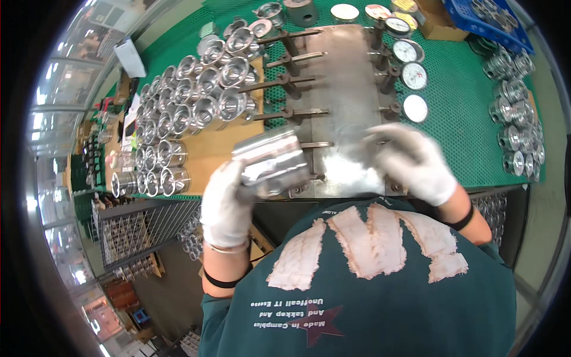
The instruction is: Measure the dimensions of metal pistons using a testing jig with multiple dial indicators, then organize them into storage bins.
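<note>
Cylinder [270,159] pinched in your left hand [226,202]; right hand [410,162] blurred, grip unclear.
Slack hold might drop it on plate [346,68].

A green mesh-patterned tabletop [470,113] stands above a dark grey floor [172,291], with a pale green wall [552,220] on the right and, leftward, a grey wire-mesh panel [140,232], framed glass panes [71,77] and bright spots of light [31,204].

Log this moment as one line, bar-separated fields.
left hand: holds metal cylinder | right hand: blurred, near right side of metal plate, grip unclear | left of plate: metal parts | right of plate: dial gauges
</note>
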{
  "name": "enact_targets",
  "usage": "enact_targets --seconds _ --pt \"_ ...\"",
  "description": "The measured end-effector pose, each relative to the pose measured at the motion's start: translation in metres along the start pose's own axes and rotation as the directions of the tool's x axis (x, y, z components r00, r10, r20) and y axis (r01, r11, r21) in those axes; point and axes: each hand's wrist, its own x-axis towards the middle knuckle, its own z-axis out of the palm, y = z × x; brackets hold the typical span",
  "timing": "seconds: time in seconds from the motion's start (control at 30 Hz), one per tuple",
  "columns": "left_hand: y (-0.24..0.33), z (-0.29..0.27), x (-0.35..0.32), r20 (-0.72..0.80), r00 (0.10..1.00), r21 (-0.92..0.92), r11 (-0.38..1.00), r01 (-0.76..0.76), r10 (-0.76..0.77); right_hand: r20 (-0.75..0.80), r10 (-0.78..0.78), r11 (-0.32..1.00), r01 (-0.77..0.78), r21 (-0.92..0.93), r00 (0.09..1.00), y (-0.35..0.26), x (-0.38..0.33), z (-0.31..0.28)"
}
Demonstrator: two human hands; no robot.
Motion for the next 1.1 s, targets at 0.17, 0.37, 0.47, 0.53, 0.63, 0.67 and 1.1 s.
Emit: enact_targets --seconds 0.17,0.37,0.47,0.53,0.63,0.67,1.1 --pt "0.022 0.040 -0.010 0.616 0.767 -0.570 0.572 0.590 -0.178 0.004 -0.163 0.984 0.163 -0.066 0.987 0.028 0.008 0.051" --pt "0.018 0.070 0.012 0.402 0.913 0.112 0.986 -0.124 0.070 -0.030 -0.251 0.623 0.137 -0.770 0.968 0.039 0.002 0.042" --pt "0.018 0.094 0.024 0.372 0.852 0.113 0.893 -0.435 0.367 -0.005 -0.255 0.575 0.148 -0.805 0.967 0.046 0.004 0.045" --pt "0.015 0.108 0.025 0.369 0.842 0.109 0.882 -0.459 0.393 -0.049 -0.314 0.624 0.167 -0.763 0.948 0.049 -0.002 0.044" --pt "0.012 0.121 0.028 0.248 0.849 0.186 0.837 -0.515 0.467 -0.127 -0.287 0.754 0.142 -0.641 0.949 0.054 -0.026 0.040" --pt "0.012 0.124 0.028 0.253 0.846 0.182 0.836 -0.518 0.469 -0.134 -0.284 0.756 0.136 -0.640 0.949 0.058 -0.030 0.038" --pt "0.006 0.142 0.045 0.301 0.890 -0.035 0.937 -0.349 0.342 -0.065 0.390 0.890 -0.358 0.283 0.918 0.080 -0.039 0.046"
